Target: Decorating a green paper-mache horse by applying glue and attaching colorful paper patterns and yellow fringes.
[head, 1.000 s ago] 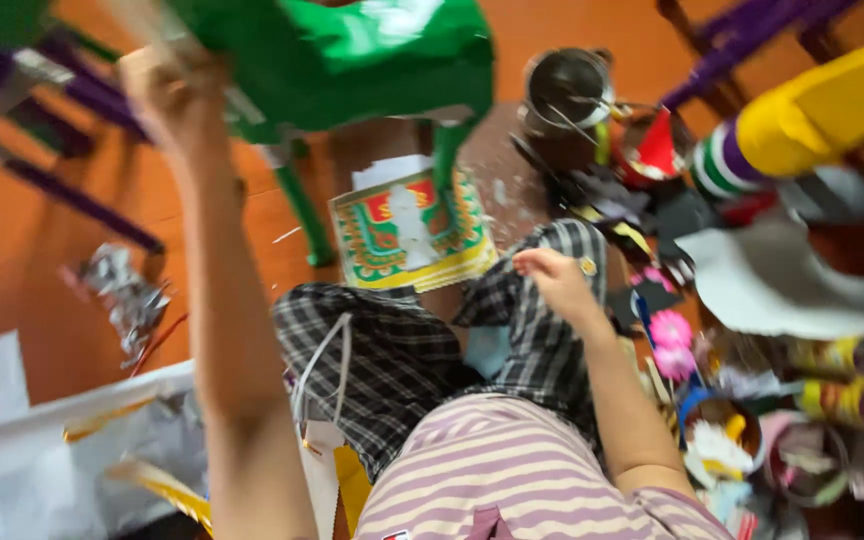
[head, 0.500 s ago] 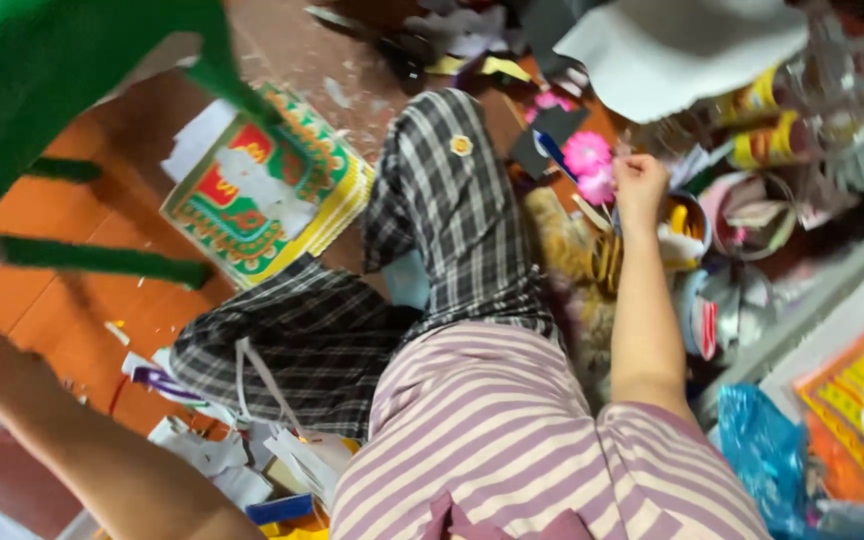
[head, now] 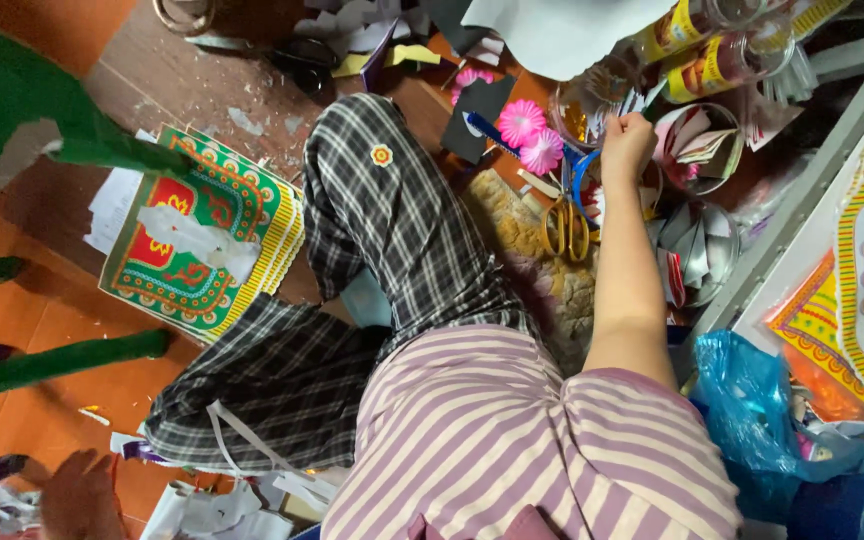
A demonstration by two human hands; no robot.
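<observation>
Head view, looking down at your lap as you sit on the floor [head: 182, 70]. Your right hand [head: 628, 142] reaches out with its grip closed on something small; what it is I cannot tell. It hovers over a clear round container [head: 697, 145] stuffed with folded paper slips. Just beyond lie two bottles with yellow labels [head: 712, 45]. Yellow-handled scissors [head: 564, 226] and two pink paper flowers [head: 530, 135] lie beside your forearm. Your left hand [head: 77, 495] sits low at the bottom left, blurred, so I cannot tell its grip. A stack of green and red printed sheets [head: 197, 240] lies by your knee, and green chair legs [head: 62, 360] crowd the left.
</observation>
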